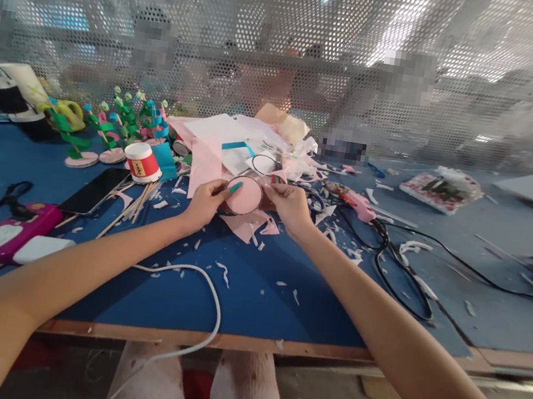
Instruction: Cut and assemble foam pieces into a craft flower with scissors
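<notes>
holding a pink disc [244, 196] between both hands, head view, just above the blue table [256, 292] and well forward of its near edge. left hand [205, 203] closed on the disc's left rim, thumb laid over the top face, other fingers tucked beneath and hidden. right hand [290, 207] pinched on the right rim, fingertips pressed together around the edge; anything else in that pinch: cannot tell.

probably best handled with light, even pressure from both sides, disc kept level, no hard squeeze, to avoid buckling a soft-looking rim. worth holding the wrists clear of the pink scraps [246, 227] lying directly under the grip, and clear of the glue gun [357, 204] just right of the right hand, its black cord [401, 275] looping further right.

left of the grip: red-and-white cup [142, 162], wooden sticks [131, 208], dark phone [96, 189]. nearer than the grip: white cable [202, 284] curling across the table.
</notes>
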{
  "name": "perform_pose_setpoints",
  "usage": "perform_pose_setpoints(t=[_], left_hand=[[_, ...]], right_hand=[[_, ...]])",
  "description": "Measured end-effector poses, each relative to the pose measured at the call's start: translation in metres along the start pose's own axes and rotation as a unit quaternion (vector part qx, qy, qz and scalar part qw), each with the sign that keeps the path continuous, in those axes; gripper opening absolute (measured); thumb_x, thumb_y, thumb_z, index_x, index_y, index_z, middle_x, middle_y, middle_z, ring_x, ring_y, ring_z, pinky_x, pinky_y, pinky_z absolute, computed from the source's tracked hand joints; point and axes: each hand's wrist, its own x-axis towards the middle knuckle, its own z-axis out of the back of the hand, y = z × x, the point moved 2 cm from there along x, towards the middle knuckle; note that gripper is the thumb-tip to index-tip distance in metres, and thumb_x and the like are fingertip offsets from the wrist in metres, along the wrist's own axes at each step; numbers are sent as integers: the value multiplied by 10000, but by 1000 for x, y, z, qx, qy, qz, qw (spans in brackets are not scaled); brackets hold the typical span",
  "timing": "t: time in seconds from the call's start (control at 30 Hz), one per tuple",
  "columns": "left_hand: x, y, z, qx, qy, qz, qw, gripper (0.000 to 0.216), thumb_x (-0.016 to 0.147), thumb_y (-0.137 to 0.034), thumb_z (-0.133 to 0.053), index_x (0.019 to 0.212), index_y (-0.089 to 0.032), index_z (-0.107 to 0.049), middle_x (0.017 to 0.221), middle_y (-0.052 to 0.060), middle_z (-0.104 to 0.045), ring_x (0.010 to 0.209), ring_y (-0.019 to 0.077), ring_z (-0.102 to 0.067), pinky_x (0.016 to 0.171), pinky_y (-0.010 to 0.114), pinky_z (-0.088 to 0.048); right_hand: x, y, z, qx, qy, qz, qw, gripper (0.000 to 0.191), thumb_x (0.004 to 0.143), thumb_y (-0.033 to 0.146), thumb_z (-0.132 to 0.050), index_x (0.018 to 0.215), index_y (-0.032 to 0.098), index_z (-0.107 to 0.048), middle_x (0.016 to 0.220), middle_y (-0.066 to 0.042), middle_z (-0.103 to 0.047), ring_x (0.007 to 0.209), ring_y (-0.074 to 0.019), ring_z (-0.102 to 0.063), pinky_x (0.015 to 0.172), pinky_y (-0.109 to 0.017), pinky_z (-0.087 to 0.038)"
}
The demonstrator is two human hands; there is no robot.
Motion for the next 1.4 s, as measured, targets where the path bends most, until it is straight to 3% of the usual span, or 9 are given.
perform_pose_setpoints(t=[0.2, 0.47, 0.67, 0.77, 0.87, 1.07, 1.2, 1.3, 1.4], left_hand=[[0, 1, -1, -42, -3, 27, 999, 392, 645, -476, -641, 797, -116, -601, 656, -5, -532, 554, 87, -493, 504, 202, -467], [-1, -4, -1, -53, -7, 24, 998, 373, 635, -463, -655, 765, -118, -596, 642, -9, -520, 549, 84, -490, 499, 204, -475], [-2, -6, -1, -55, -12, 30, 998, 393, 626, -464, -659, 797, -116, -600, 667, 0, -546, 561, 91, -505, 500, 211, -480], [-2, -5, -1, -50, -12, 24, 998, 374, 638, -464, -651, 776, -120, -601, 653, -1, -539, 558, 90, -499, 501, 209, -478], [-2, -3, -1, -54, -13, 22, 998, 373, 636, -463, -654, 785, -124, -605, 666, 3, -549, 560, 91, -501, 500, 207, -476], [-2, -6, -1, -52, -9, 24, 998, 366, 638, -457, -652, 788, -128, -602, 664, -7, -538, 561, 88, -496, 504, 216, -480], [-3, -9, -2, -33, -17, 39, 999, 370, 638, -461, -647, 791, -128, -596, 657, -12, -529, 547, 85, -489, 522, 231, -484], [-3, -10, -1, -30, -16, 40, 999, 379, 636, -457, -647, 816, -128, -594, 684, -10, -537, 555, 83, -491, 523, 226, -482], [-3, -11, -2, -32, -14, 26, 999, 370, 648, -440, -641, 848, -132, -598, 703, -6, -549, 579, 87, -502, 531, 218, -479]], right_hand=[[-2, 7, 8, 9, -54, -20, 998, 286, 471, 360, -760, 622, 135, -667, 500, -26, -628, 465, -145, -603, 486, -267, -529], [1, 10, 19, -40, -115, -9, 993, 283, 546, 333, -739, 448, 169, -531, 482, -40, -622, 372, -129, -559, 379, -241, -496], [6, 9, 20, -27, -77, -13, 997, 348, 679, 467, -613, 516, 162, -577, 505, -52, -635, 391, -147, -572, 388, -266, -503], [6, 9, 15, 1, -26, -6, 1000, 318, 636, 453, -657, 610, 140, -614, 602, -68, -668, 512, -174, -634, 497, -289, -549], [2, 12, 14, -9, -17, 9, 1000, 329, 551, 414, -726, 693, 130, -637, 603, -64, -665, 548, -187, -646, 545, -303, -559], [1, 19, 22, -90, -101, 29, 990, 381, 447, 431, -773, 410, 174, -494, 414, -39, -578, 334, -130, -518, 310, -242, -438], [4, 16, 27, -144, -121, 50, 981, 449, 638, 522, -628, 392, 172, -490, 324, -29, -496, 247, -98, -413, 251, -234, -343], [4, 16, 25, -181, -106, 124, 970, 386, 747, 473, -526, 583, 139, -625, 494, -65, -616, 363, -143, -539, 358, -265, -439], [3, 20, 23, -216, -125, 246, 937, 347, 769, 371, -518, 1019, 157, -629, 951, -104, -674, 788, -214, -651, 672, -336, -523]])
